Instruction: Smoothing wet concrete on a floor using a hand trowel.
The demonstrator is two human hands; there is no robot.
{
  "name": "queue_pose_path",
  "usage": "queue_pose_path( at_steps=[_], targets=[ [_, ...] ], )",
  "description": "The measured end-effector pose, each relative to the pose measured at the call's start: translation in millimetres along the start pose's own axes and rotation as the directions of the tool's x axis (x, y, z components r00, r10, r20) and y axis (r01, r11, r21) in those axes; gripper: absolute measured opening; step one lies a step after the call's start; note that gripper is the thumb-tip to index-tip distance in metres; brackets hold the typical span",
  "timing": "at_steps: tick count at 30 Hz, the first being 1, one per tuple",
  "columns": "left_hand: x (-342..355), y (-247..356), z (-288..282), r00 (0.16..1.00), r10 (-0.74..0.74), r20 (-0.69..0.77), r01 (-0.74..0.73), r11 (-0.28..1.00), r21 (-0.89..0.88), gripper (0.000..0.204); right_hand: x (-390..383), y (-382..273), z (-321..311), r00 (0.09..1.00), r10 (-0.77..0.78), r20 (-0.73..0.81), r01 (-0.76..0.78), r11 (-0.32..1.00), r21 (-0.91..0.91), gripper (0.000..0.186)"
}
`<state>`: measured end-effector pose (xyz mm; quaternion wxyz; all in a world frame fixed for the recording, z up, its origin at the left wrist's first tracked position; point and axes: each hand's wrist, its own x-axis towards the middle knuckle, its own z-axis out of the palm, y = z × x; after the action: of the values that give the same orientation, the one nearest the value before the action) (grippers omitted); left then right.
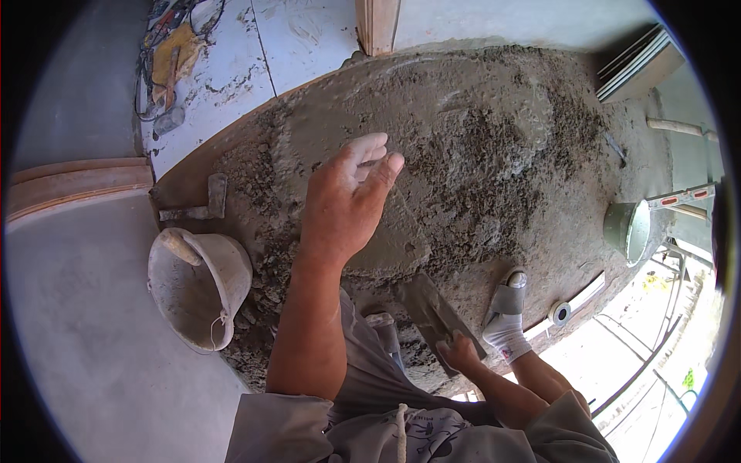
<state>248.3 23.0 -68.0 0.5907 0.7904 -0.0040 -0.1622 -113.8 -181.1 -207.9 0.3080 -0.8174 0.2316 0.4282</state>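
My left hand is raised in front of me, with its fingers loosely curved, the thumb apart and nothing in its grasp. Below it lies wet grey mortar, smooth in patches and crumbly elsewhere. My right hand grips a flat rectangular plastering trowel, low beside my feet. The trowel's grey blade slants up and left over the near edge of the mortar; whether it touches the surface I cannot tell. Most of its handle is hidden by my fingers.
At left stands a mortar-smeared bucket with a wooden handle inside, below an L-shaped tool. A pale green bucket and a spirit level are at right. Tools and cables lie far left; my sandalled foot is beside the trowel.
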Motion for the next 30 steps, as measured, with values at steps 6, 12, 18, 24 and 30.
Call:
queue_pose_path(
  at_steps=[6,12,18,24,30],
  targets=[
    [-39,18,-8,0.998,0.053,-0.034,-0.058,0.984,-0.167,0.041,100,-164,-31,1.0,-0.013,0.016,0.007,0.945,0.326,0.053],
    [-65,22,-13,0.995,0.095,0.001,-0.095,0.989,-0.112,0.04,107,-179,-82,0.969,-0.128,-0.212,0.107,0.988,-0.108,0.045],
    [-62,14,-34,0.999,-0.012,-0.049,0.008,0.996,-0.088,0.044,21,-27,-63,0.914,0.16,-0.372,-0.174,0.985,-0.003,0.045],
    [-60,15,-22,0.999,0.015,0.045,-0.014,1.0,-0.027,0.046,133,15,-109,0.605,0.691,-0.395,-0.071,0.541,0.838,0.046],
    [-79,24,-37,0.995,-0.098,0.034,0.099,0.995,-0.032,0.05,96,-72,-10,0.816,0.257,-0.517,-0.09,0.941,0.325,0.044]
  ],
)
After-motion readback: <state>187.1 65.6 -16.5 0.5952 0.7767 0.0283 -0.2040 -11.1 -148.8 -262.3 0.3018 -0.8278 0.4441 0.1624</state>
